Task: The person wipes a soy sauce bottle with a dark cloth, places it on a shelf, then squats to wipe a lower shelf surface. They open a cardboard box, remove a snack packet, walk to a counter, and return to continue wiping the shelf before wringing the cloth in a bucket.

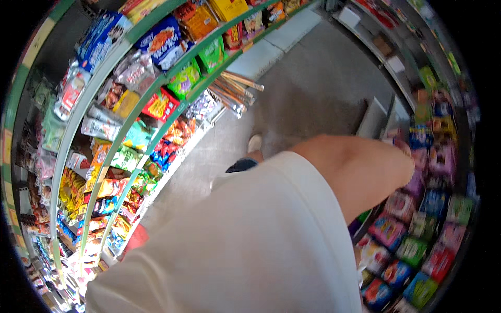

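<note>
A white short sleeve (250, 229) fills the lower middle of the head view, and a bare bent arm (360, 167) comes out of it, elbow toward the right. This looks like my right arm. Its forearm folds back out of sight, so my right hand is hidden. A thin sliver of skin shows below the sleeve's edge, too little to make out. My left hand does not show either. Nearest the elbow are pink and purple snack packets (417, 169) on the right-hand display.
On the left, a curved green-edged shelf (156, 86) holds several rows of bagged snacks. Thin sticks (237, 91) jut from its far end over the grey floor (313, 78). Flat colourful packets (412, 250) lie in rows at lower right. One shoe (254, 142) shows on the floor.
</note>
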{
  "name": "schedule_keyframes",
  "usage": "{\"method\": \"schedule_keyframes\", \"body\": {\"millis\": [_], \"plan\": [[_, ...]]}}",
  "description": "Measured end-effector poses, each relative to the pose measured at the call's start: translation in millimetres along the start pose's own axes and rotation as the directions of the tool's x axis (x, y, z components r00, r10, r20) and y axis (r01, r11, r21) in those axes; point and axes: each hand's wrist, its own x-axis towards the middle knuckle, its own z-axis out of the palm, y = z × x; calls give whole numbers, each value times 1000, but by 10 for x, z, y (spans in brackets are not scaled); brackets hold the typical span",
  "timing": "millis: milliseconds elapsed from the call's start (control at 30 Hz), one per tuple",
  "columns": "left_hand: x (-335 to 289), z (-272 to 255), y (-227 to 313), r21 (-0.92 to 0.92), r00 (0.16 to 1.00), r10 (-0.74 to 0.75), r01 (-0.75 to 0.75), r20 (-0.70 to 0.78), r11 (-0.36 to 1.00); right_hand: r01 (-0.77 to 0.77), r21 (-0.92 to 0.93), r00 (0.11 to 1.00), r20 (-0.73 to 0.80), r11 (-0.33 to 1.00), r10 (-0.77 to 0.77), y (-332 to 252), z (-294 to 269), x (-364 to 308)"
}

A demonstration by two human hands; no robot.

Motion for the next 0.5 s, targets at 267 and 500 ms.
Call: {"method": "schedule_keyframes", "body": {"millis": [267,500], "plan": [[1317,-346,-2024,51,999,37,-36,-9,998,-12,48,995,98,999,7,-537,-2262,946],[2450,-651,-3636,225,988,155,-154,15,962,25,70,1000,-5,997,-24,-1243,-4363,1106]]}}
